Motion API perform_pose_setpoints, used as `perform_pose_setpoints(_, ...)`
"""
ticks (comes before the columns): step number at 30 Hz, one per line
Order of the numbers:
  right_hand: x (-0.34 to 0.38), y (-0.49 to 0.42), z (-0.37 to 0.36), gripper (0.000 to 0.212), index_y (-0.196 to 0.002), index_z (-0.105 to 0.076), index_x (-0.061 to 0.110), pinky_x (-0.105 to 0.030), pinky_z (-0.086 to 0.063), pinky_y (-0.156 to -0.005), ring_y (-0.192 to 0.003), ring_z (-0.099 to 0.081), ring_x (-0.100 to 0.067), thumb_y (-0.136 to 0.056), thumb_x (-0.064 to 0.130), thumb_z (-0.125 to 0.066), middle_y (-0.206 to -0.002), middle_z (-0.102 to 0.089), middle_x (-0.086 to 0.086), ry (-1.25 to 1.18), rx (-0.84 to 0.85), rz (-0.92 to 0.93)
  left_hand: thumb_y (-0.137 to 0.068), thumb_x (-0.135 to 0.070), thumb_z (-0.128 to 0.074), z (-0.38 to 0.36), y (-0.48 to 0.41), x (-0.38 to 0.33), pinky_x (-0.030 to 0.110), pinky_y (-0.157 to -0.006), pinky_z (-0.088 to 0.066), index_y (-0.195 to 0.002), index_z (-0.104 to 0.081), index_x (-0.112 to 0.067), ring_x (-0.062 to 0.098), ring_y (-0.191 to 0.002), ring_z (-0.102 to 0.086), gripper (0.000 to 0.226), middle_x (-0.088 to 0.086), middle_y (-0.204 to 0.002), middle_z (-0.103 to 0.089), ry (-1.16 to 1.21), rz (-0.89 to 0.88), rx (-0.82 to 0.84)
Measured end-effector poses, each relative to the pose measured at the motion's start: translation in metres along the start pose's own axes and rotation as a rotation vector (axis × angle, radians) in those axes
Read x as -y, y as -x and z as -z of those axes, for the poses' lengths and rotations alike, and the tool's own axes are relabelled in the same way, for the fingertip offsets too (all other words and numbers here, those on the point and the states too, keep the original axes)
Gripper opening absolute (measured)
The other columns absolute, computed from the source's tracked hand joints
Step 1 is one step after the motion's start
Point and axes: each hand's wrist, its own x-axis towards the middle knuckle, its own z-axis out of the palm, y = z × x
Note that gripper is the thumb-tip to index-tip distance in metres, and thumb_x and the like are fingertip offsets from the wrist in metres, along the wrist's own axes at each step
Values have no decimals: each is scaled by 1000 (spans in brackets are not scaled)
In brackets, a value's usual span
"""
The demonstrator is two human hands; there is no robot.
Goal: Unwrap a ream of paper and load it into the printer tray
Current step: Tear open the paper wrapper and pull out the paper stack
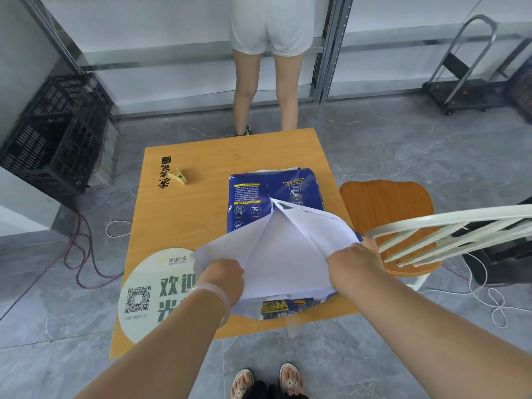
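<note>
A ream of paper in a blue wrapper (267, 194) lies on the small wooden table (201, 203), toward its right side. The wrapper's near half is torn open along the top, and its white inner side (282, 254) is spread apart in two flaps. My left hand (223, 279) grips the left flap at the table's near edge. My right hand (349, 264) grips the right flap. The near end of the wrapper, with a yellow A4 label (275, 307), hangs at the table's front edge. No printer is in view.
A yellow clip (179, 176) lies at the table's far left, a round printed sticker (152, 295) at its near left. A wooden chair with white back (403, 226) stands right of the table. Another person stands beyond it. Black crates (60, 133), cables and a cart (460, 90) sit around.
</note>
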Motion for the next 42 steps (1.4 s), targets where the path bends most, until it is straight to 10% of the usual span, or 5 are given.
perform_pose_setpoints(15, 28, 43, -35, 57, -147, -28, 6, -45, 27, -112, -144, -19, -32, -92, 17, -37, -146, -39, -14, 33, -399, 340, -87, -4, -39, -24, 33, -6, 42, -97, -45, -127, -47, 9, 45, -124, -45, 43, 31, -135, -48, 667, 194, 7)
perform_pose_setpoints(22, 18, 29, -62, 58, -131, -54, -2, -40, 1, -118, -136, -40, -35, -82, 27, -43, -140, -52, -21, -185, -365, 272, -83, -11, -35, -40, 34, 1, 52, -100, -44, -129, -49, -4, 44, -121, -44, 49, 22, -132, -47, 584, 122, -33)
perform_pose_setpoints(26, -4, 19, -66, 64, -153, 4, 13, -35, -9, -121, -149, 7, -19, -101, 30, -28, -162, 14, 1, -361, -146, 201, -85, -5, -35, -48, 31, 9, 46, -91, -46, -118, -52, 5, 46, -115, -47, 38, 26, -128, -48, 613, 114, -123)
perform_pose_setpoints(31, -9, 13, -71, 65, -153, 8, 17, -35, -13, -121, -149, 5, -18, -101, 35, -27, -162, 15, 4, -433, -39, 159, -81, 4, -34, -45, 31, 13, 29, -51, -28, -66, -49, -7, 26, -63, -36, 23, 10, -76, -43, 646, 78, -165)
perform_pose_setpoints(42, -7, 15, -70, 68, -153, 7, 16, -35, -12, -121, -149, 4, -16, -101, 38, -30, -162, 15, 6, -526, -27, 152, -89, -2, -36, -43, 29, 25, 26, -50, -21, -84, -57, 3, 21, -59, -30, 22, 9, -73, -43, 701, 83, -144)
